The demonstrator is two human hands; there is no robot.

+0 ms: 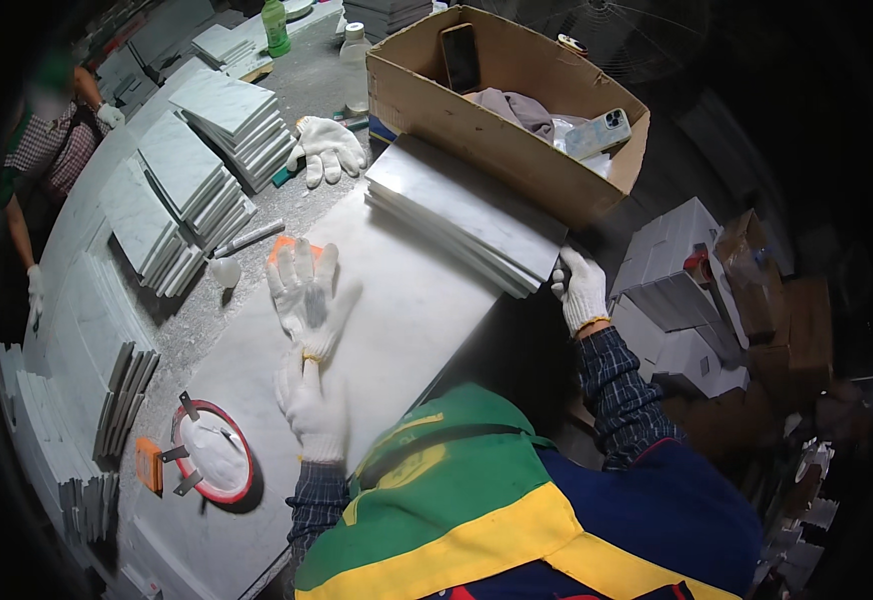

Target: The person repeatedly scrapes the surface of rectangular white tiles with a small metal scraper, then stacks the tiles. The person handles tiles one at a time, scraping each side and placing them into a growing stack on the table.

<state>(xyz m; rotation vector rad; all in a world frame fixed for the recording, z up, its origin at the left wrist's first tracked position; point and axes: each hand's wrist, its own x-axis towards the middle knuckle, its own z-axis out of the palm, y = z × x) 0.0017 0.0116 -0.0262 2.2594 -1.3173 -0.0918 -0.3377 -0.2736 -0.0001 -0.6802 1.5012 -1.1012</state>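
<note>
My left hand (313, 412), in a white knit glove, is over the pale marble slab (407, 270). Its fingers appear closed at the cuff of a loose white glove (302, 295) with a grey patch, whose thumb is blurred by motion. An orange piece (283, 248) shows behind that glove's fingertips. My right hand (583, 291), gloved too, has its fingers curled beside the near right corner of a stack of white marble tiles (467, 200). Whether it grips a tile cannot be made out. The stack's lower tiles are slightly fanned.
A cardboard box (517, 140) with phones and cloth stands behind the stack. More tile stacks (182, 185) fill the left side. Another glove (329, 150) lies farther back. A red-rimmed round dish (215, 455) with clips sits near left. A co-worker (52, 150) stands far left.
</note>
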